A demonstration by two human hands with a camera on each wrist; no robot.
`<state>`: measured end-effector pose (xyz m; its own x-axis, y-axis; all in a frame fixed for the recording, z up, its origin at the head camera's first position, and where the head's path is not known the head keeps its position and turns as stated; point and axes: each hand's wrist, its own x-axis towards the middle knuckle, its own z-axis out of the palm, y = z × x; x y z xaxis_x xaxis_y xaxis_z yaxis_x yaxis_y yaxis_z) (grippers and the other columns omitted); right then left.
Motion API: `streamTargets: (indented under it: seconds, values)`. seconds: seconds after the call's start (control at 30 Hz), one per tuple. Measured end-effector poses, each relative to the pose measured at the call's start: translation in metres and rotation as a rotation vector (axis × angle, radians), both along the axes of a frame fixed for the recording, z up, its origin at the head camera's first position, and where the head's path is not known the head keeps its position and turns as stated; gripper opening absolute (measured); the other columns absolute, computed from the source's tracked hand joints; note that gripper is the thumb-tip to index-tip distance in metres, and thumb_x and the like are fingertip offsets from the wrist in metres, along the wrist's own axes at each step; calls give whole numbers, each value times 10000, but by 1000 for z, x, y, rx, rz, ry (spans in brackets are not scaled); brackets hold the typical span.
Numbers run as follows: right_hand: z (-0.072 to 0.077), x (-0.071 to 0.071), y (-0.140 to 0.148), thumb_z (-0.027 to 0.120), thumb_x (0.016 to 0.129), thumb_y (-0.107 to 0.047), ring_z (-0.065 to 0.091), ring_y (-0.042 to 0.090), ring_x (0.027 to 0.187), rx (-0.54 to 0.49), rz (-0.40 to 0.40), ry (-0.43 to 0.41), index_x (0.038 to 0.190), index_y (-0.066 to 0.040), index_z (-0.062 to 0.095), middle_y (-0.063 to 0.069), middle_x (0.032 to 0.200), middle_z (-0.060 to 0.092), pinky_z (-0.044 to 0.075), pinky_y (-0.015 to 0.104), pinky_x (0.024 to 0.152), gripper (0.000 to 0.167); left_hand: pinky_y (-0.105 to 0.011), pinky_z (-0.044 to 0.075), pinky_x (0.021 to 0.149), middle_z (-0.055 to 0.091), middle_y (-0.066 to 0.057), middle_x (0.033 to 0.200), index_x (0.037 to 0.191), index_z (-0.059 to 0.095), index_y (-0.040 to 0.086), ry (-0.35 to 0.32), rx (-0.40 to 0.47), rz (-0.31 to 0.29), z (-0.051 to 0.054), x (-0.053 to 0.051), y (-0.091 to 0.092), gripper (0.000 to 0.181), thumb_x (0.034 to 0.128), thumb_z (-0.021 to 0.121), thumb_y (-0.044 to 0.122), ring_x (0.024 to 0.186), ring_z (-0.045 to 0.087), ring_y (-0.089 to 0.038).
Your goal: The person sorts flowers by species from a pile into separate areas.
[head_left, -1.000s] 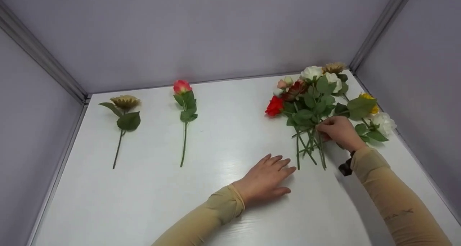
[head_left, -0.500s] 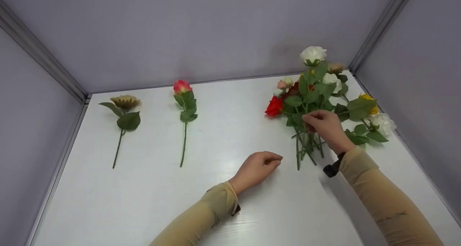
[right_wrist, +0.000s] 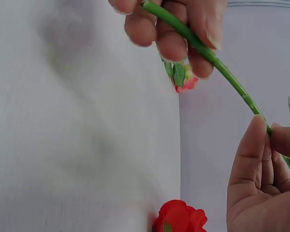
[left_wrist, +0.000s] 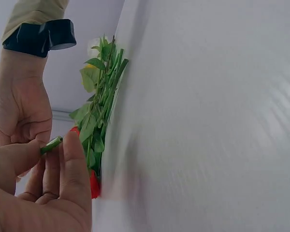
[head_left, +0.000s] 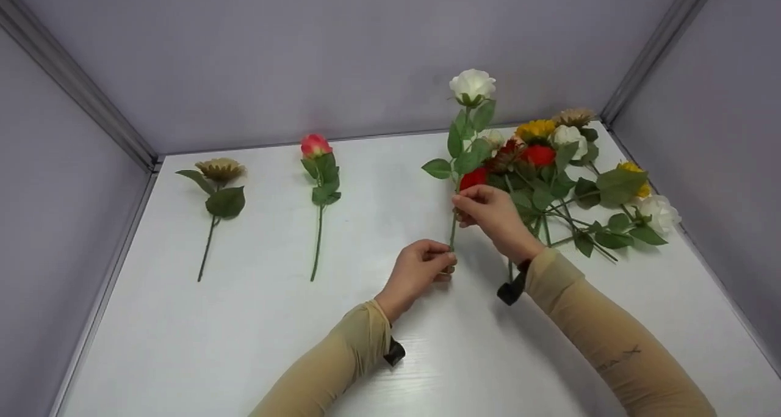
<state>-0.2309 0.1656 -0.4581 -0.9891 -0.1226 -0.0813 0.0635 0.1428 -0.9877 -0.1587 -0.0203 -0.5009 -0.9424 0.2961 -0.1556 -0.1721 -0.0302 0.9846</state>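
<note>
A white rose (head_left: 473, 86) with green leaves stands upright in the air over the middle of the table, raised toward the back wall. My right hand (head_left: 497, 220) pinches its stem just below the leaves, between thumb and fingertips. Lower down, my left hand (head_left: 415, 276) holds the stem's bottom end. In the right wrist view the green stem (right_wrist: 227, 72) runs from the left hand's fingers (right_wrist: 171, 41) down to the right hand (right_wrist: 261, 191). The left wrist view shows the cut stem end (left_wrist: 53, 144) between thumb and fingers.
On the white table (head_left: 274, 337), a pile of mixed flowers (head_left: 543, 191) lies at the right, with a white flower (head_left: 659, 214) at its outer side. A pink-red rose (head_left: 316, 145) and a beige sunflower-like bloom (head_left: 219, 170) lie separately leftward. Grey panels (head_left: 366, 50) enclose the table.
My right hand has drawn the white rose up from the pile and moved it left. My left hand, earlier spread flat over the table, now holds the stem's lower end.
</note>
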Motion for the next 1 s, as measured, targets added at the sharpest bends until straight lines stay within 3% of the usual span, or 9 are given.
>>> streamTargets:
  seconds: [0.3,0.57,0.8,1.0]
  values:
    - [2,-1,-10,749,963,-260,678,235,851,-117,6,5,1158,40,664,170,1026,692,601,356,821,367,-381,615,780,727,-150,983,1092,675,-7,-19,19,20,2,9,-8,161,981,705,106,874,721,-251]
    - [3,-7,-8,757,953,-168,696,222,861,-228,-45,-78,1158,54,641,142,1013,686,599,372,851,323,-403,612,775,732,-154,951,1038,679,-14,-41,-35,-58,-6,18,-16,122,961,718,73,847,715,-244]
    - [1,-7,-14,756,946,-126,708,222,847,-191,-61,-93,1125,47,625,149,1008,684,609,370,822,282,-359,604,763,728,-55,942,1061,733,30,18,-174,-64,-7,14,-25,180,942,752,164,859,708,-202]
    - [-1,-7,-27,749,947,-111,723,247,856,-182,-40,-63,1091,66,628,179,1003,695,610,387,824,258,-347,608,726,727,-58,954,1135,731,22,47,-171,-25,-4,4,-36,232,964,727,179,831,705,-196]
